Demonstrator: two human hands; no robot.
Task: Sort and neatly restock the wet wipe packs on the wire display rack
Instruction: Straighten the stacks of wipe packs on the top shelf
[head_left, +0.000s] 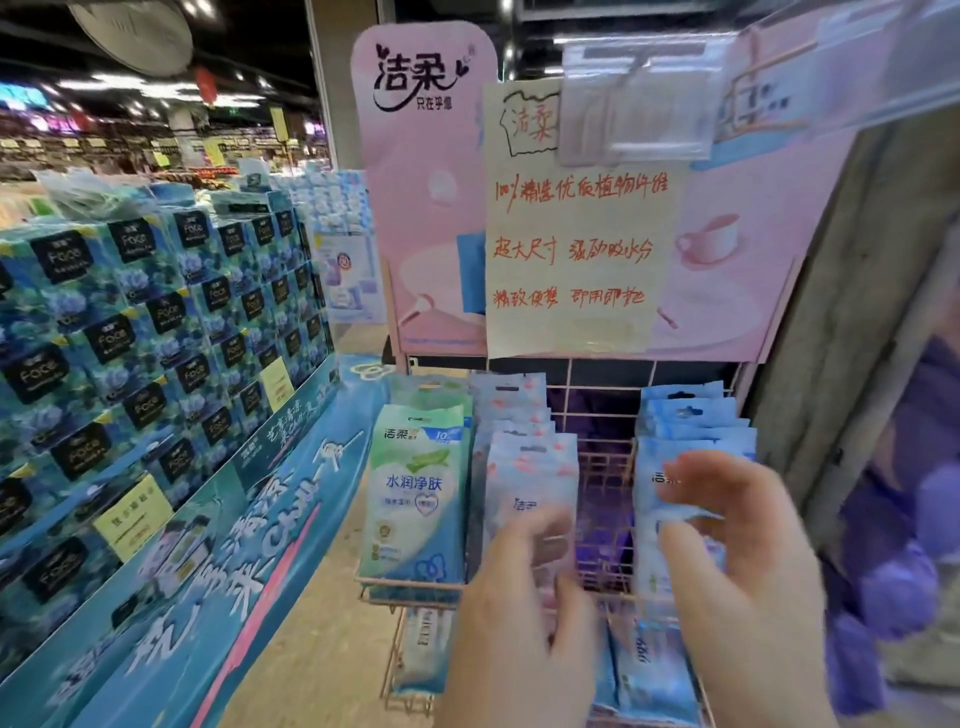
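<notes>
Lower centre, I saw a pink wire display rack (602, 457) holding green wet wipe packs (415, 499) on the left, pale pink-blue packs (530, 467) in the middle and blue packs (675, 431) on the right. The left hand (519, 623) was blurred at the middle packs and the right hand (748, 571) was curled at the blue ones. I couldn't tell the grip of either.

The left hand (519, 618) was raised at lower centre, back toward the camera, with its fingers (545, 525) bent forward and blurred. The right hand (743, 582) was held just beside it and slightly higher, fingers (722, 483) curved and spread, thumb (691, 556) set apart below them. The grip of either hand could not be determined.
</notes>
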